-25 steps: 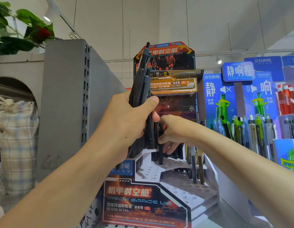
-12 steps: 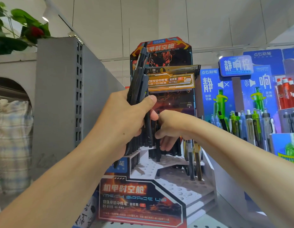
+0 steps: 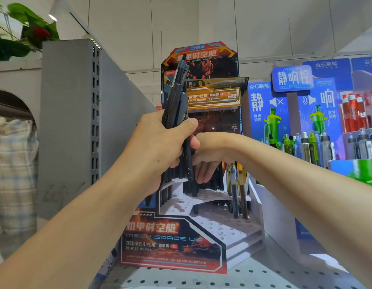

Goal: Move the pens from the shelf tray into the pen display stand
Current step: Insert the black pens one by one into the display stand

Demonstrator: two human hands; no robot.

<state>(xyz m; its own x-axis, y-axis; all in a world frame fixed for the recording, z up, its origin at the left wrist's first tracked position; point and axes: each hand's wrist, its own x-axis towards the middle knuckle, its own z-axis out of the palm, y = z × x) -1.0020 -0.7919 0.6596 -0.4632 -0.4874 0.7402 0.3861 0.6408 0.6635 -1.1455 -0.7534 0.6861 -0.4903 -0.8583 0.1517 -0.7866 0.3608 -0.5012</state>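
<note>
left hand [image 3: 154, 151] grips pens [image 3: 176, 105] | right hand [image 3: 208, 161] behind bundle, grip unclear | seat one per stand [image 3: 210, 230] hole, upright

bright, even indoor light from ceiling lamps [image 3: 52, 17] at upper left; soft shadows only. wide-angle bending at the edges, slight overall softness, mild glare on the blue displays [image 3: 293, 80].

We note: pens [image 3: 176, 105], matt dark plastic; display stand [image 3: 174, 245], glossy printed card, its white tiers [image 3: 229, 232] matt and perforated. Under the stand, shelf [image 3: 233, 278], smooth perforated grey metal. Left of the stand, bag [image 3: 14, 163], checked cloth.
</note>
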